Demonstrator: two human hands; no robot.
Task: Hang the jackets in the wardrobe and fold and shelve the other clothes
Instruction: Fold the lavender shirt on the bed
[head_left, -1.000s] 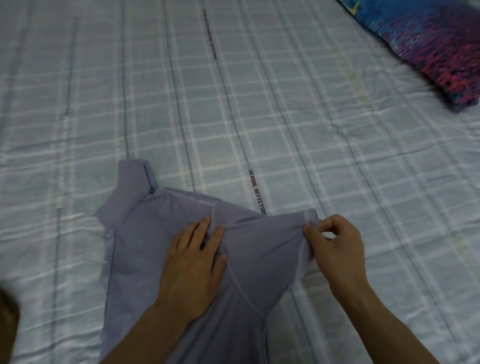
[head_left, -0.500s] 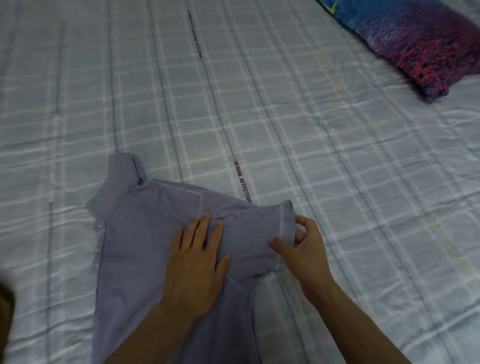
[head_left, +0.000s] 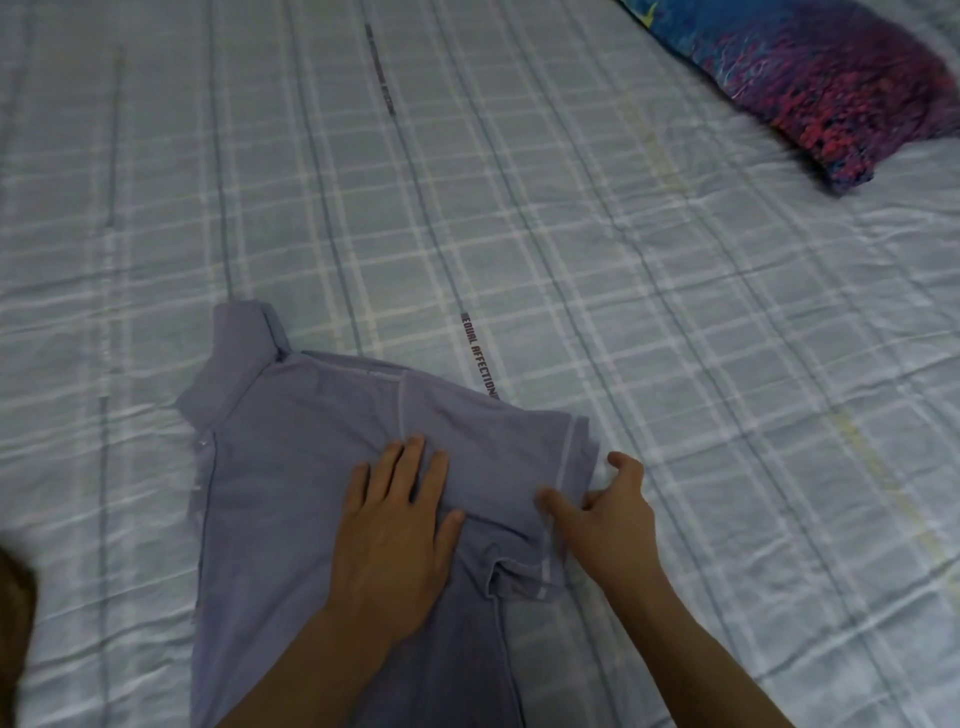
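A lilac-grey collared shirt (head_left: 291, 467) lies flat on the bed, collar toward the upper left. Its right sleeve (head_left: 524, 467) is folded in over the body. My left hand (head_left: 395, 525) presses flat on the shirt's chest, fingers spread, holding nothing. My right hand (head_left: 608, 514) rests at the sleeve's hemmed edge with fingers loosely apart, thumb tip touching the cloth; no clear grip shows.
The bed is covered by a pale blue checked sheet (head_left: 571, 260) with printed lettering. A blue, red and purple patterned pillow (head_left: 821, 78) lies at the upper right. A dark brown blurred shape (head_left: 13, 613) sits at the lower left edge.
My right hand has carried the sleeve leftward over the shirt's body and has loosened its pinch on the hem. My left hand stays pressed on the chest.
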